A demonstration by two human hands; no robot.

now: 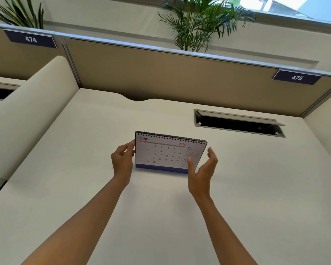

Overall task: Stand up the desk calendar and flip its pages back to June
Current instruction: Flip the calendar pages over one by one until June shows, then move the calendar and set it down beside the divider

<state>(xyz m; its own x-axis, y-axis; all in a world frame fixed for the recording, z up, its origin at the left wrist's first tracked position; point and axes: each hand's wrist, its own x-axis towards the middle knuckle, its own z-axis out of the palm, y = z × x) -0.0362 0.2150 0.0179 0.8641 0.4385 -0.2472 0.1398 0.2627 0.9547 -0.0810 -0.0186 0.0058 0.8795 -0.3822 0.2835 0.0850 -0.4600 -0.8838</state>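
while calendar (164, 153) stands (june showing), left grip (122, 159) pinches its edge, right grip (203, 169) beside

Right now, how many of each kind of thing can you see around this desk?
Desk calendar: 1
Hands: 2, left and right
Number signs: 2, 474 and 475
Potted palms: 2
Cable hatch: 1
Total: 8

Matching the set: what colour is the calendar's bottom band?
Blue, on the calendar; head view.

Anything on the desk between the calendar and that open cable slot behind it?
Nothing: the head view shows only bare white desk between the calendar and the cable slot.
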